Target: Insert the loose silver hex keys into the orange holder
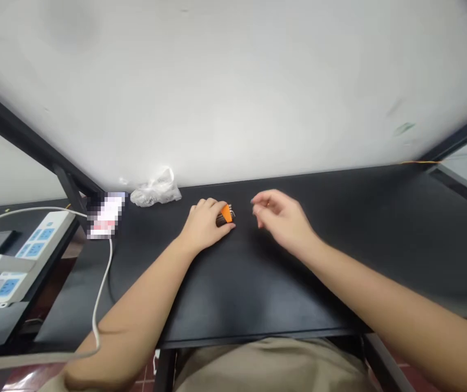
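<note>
Hands over the black tabletop (258,294). Left hand (204,224) cupped, fingers curled, fingertips touching a small hex key set (226,214) with orange holder; can't tell if it's actually gripping. Set sits at the left hand's 3 o'clock, mid-table, partly hidden by the fingers. Right hand (280,219) open, fingers loosely bent, holding nothing, just beside the set at its 3 o'clock. Crumpled white plastic bag (155,189) at the left hand's 10 o'clock, at the tabletop's far edge. Pixelated phone (106,215) at 9 o'clock, white cable (103,272) running near it. Power strip (45,234) with blue sockets farther out at 9 o'clock.
</note>
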Available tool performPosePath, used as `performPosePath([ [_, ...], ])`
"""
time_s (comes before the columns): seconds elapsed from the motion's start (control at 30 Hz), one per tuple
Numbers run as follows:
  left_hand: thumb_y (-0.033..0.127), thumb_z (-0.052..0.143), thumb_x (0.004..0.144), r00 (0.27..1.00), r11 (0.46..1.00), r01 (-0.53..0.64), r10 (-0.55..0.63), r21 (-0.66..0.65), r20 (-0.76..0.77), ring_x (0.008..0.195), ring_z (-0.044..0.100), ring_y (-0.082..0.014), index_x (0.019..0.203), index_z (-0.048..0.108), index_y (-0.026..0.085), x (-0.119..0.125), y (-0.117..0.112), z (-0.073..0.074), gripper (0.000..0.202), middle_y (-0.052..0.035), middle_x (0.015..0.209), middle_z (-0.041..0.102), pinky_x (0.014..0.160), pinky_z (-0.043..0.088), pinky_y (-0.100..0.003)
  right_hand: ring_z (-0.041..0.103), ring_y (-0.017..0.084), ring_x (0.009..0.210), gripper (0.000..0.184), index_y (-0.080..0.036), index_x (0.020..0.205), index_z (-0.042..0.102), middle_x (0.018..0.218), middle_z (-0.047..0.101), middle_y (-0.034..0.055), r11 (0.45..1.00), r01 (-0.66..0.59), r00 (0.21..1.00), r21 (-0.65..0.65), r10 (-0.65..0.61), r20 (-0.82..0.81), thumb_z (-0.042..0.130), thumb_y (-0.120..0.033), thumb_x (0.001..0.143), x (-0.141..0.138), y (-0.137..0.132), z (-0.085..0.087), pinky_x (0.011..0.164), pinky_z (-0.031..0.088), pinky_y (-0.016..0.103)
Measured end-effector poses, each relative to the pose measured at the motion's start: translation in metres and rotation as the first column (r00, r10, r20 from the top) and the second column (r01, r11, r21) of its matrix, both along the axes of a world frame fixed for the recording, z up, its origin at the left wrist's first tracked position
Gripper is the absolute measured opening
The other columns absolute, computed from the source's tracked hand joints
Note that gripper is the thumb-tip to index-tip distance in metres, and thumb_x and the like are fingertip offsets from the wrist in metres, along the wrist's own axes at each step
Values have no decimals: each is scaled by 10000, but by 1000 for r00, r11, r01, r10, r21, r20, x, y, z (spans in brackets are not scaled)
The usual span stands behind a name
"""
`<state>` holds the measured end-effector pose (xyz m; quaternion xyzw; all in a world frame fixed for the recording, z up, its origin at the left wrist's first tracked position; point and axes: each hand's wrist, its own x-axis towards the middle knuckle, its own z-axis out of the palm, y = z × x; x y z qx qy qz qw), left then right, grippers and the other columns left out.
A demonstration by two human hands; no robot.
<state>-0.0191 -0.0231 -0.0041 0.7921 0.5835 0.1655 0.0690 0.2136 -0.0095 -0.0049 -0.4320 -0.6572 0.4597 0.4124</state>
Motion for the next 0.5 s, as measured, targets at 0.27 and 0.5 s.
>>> performPosePath([
  [0.27, 280, 765, 765, 980, 992, 104, -91, -72, 175, 1005, 595, -265, 1104, 647, 254, -3, 8, 4, 359, -48, 1083, 688, 887, 467, -425, 552, 283, 1263, 584, -263, 1454, 448, 1463, 482, 129, 941, -241, 934, 236, 159, 320, 614, -236, 894, -23, 17, -22, 1004, 542, 496],
  [0.5, 239, 749, 784, 915, 978, 195, -157, -68, 372, 952, 584, -219, 1169, 590, 236, -1, 10, 6, 417, -33, 1054, 686, 882, 476, -397, 557, 297, 1222, 528, -304, 1439, 434, 1304, 595, 109, 922, -357, 893, 148, 291, 345, 572, -210, 937, -17, 24, -11, 1023, 514, 532],
])
